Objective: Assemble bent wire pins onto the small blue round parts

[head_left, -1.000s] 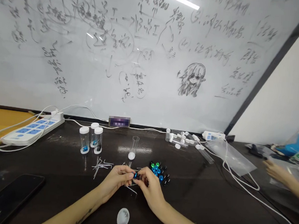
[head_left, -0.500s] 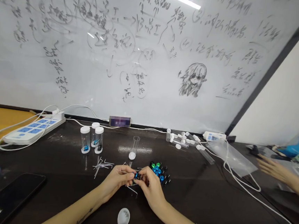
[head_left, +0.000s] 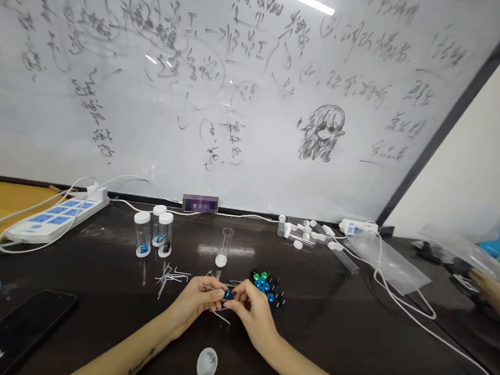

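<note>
Where the fingertips of both hands meet, a small blue-and-black part (head_left: 227, 294) is pinched between them, just above the table (head_left: 342, 335) near its front middle. The left hand (head_left: 194, 302) has thumb and forefinger closed on one end of it. The right hand (head_left: 253, 316) clamps the other end the same way, its other fingers curled under. A bent pin (head_left: 221, 316) lies on the table beneath the hands.

Just beyond the right hand sits a pile (head_left: 266, 287) of like pieces in blue, green and black. Beyond the left hand, loose pins (head_left: 171, 276) lie scattered. A clear tube (head_left: 225, 245) stands upright behind the hands, open at the top, white at its foot, and looks empty. Left of it stand three vials (head_left: 141, 234) with white lids, close together. Each holds something blue at the bottom, and the rightmost holds something dark as well. A white cap (head_left: 206, 363) lies loose between the forearms, near the table edge.

Further right, by the whiteboard (head_left: 108, 111), empty tubes (head_left: 305, 234) and their lids lie on their sides. Beside them lies a flat clear bag (head_left: 386, 260); I cannot tell what is in it. At the right edge, another person's hand (head_left: 498, 294) rests by more clear plastic.
</note>
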`<state>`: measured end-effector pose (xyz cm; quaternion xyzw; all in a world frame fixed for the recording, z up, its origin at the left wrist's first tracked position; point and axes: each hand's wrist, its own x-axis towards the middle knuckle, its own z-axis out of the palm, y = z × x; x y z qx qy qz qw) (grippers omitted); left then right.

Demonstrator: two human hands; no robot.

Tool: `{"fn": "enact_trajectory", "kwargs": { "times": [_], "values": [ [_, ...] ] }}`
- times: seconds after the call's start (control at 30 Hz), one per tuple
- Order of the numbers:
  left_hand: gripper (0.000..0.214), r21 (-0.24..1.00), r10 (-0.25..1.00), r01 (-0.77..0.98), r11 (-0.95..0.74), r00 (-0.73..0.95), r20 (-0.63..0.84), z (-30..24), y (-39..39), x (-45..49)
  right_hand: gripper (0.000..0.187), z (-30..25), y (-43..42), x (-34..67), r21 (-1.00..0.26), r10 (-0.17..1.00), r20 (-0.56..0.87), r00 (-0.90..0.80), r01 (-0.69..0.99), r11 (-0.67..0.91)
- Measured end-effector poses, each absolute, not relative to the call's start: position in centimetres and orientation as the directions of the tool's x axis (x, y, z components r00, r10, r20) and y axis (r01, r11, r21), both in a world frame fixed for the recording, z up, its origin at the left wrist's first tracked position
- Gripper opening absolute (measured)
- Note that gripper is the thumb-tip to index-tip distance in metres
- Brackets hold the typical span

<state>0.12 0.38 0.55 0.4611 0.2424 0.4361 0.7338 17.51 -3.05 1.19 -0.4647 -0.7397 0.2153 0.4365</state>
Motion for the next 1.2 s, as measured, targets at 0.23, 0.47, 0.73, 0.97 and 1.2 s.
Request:
{"fn": "enact_trajectory", "kwargs": {
  "times": [0.23, 0.47, 0.73, 0.97, 1.2],
  "values": [
    [0.013, 0.882, 0.869, -0.428, 0.198, 0.493, 0.045, 0.44, 0.44, 0.16, 0.008, 1.10, -3.02, 17.43, -0.708, 0.854, 0.488, -0.182, 0.490, 0.508],
    [0.015, 0.883, 0.861, -0.417, 0.216, 0.508, 0.029, 0.75, 0.27, 0.17, 0.029, 1.39, -3.04, 17.59, -0.723, 0.884, 0.414, -0.218, 0.511, 0.465],
    [0.015, 0.881, 0.864, -0.427, 0.205, 0.502, 0.043, 0.53, 0.38, 0.16, 0.009, 1.17, -3.25, 17.37, -0.704, 0.852, 0.485, -0.197, 0.489, 0.515],
    [0.016, 0.891, 0.868, -0.409, 0.200, 0.496, 0.033, 0.37, 0.42, 0.23, 0.033, 1.34, -3.04, 17.53, -0.734, 0.890, 0.382, -0.248, 0.504, 0.456],
    [0.018, 0.886, 0.876, -0.412, 0.212, 0.482, 0.014, 0.41, 0.49, 0.26, 0.013, 1.32, -3.05, 17.35, -0.726, 0.871, 0.458, -0.178, 0.490, 0.483]
  ]
}}
